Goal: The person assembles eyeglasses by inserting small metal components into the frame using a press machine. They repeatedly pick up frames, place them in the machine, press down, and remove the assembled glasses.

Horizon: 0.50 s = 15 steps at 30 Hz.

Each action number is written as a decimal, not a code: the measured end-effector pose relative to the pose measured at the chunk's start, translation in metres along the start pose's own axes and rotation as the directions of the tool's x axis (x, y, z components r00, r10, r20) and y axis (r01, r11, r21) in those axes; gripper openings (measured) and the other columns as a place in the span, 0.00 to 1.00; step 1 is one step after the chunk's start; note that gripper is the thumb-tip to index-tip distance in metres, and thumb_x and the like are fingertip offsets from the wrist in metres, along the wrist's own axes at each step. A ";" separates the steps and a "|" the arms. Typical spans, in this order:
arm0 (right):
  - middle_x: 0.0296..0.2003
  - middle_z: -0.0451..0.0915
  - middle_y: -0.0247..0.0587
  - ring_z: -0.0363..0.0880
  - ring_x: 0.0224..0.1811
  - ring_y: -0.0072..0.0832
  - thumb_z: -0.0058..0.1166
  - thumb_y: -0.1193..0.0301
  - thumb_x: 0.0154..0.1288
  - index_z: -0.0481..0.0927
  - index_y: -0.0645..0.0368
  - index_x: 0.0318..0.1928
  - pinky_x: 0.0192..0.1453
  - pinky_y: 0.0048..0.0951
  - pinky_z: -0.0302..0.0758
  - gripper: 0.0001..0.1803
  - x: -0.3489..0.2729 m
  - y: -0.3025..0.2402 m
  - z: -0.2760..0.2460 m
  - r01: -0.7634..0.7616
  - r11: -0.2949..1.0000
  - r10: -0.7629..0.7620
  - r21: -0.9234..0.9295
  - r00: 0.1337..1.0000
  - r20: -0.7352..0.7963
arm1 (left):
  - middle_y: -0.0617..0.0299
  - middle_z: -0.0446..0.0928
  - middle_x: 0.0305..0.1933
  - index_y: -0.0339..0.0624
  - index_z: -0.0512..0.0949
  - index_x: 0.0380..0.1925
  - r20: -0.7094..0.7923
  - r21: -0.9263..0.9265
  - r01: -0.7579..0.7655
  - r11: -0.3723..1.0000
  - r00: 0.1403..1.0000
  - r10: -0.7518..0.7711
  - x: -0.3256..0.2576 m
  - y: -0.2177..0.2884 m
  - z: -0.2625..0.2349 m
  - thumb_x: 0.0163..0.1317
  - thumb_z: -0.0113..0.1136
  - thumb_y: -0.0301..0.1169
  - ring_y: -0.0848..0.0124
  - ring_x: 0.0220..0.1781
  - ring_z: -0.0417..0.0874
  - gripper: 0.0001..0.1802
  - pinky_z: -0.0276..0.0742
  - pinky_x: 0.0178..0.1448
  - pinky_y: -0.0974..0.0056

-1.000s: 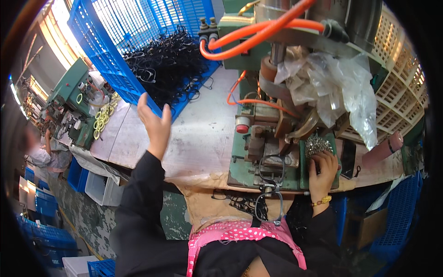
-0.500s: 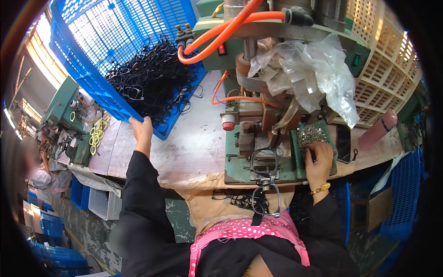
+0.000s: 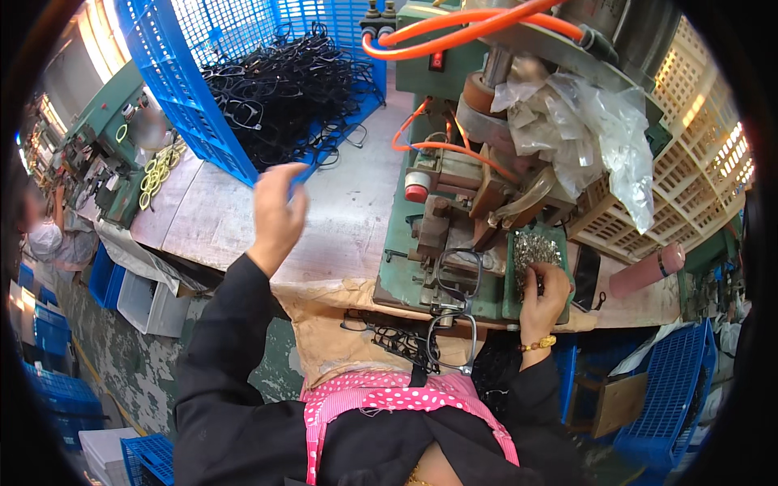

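My left hand (image 3: 278,215), thumb and fingers apart, is just in front of the near corner of a blue plastic crate (image 3: 190,121); it holds nothing that I can see. Tangled black eyeglass frames (image 3: 279,97) are heaped in the crate. My right hand (image 3: 543,304) has its fingers bent together into small metal parts (image 3: 531,255) in a green tray (image 3: 510,310); whatever its fingertips pinch is hidden. To its left, a dark grey eyeglass frame (image 3: 474,344) hangs at the front of a green bench machine (image 3: 393,279), one rim over the fixture and the other below.
Orange hoses (image 3: 478,32) and a crumpled clear plastic bag (image 3: 579,121) hang on the machine. A cream crate (image 3: 648,190), a pink bottle (image 3: 648,271) and a dark phone-like slab (image 3: 585,275) are at right. More black frames (image 3: 401,344) lie on brown paper before me. Another person works far left.
My left hand has come off the crate's edge and moved slightly right and nearer to me. My right hand stays at the metal parts, fingers more bent. The whole view has shifted.
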State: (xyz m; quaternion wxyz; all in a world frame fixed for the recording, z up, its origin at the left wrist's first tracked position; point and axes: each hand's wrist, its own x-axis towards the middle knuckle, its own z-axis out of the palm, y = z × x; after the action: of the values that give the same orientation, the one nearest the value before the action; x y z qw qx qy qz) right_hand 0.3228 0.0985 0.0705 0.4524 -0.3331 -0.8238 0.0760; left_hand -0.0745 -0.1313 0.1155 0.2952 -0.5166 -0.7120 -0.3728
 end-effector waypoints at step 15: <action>0.39 0.84 0.41 0.81 0.46 0.44 0.59 0.79 0.62 0.84 0.56 0.42 0.62 0.44 0.71 0.09 0.003 -0.006 -0.002 0.027 0.999 -0.024 0.041 0.996 -0.087 | 0.39 0.82 0.36 0.34 0.77 0.37 0.510 0.124 0.271 0.955 0.808 -0.296 -0.033 -0.066 0.103 0.68 0.58 0.37 0.40 0.40 0.82 0.14 0.75 0.45 0.41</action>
State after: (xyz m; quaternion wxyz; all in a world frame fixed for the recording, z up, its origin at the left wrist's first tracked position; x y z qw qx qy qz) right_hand 0.3207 0.0955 0.0767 0.4955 -0.3159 -0.8058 0.0730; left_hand -0.1321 -0.0745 0.0178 0.0433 -0.4795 -0.8424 -0.2419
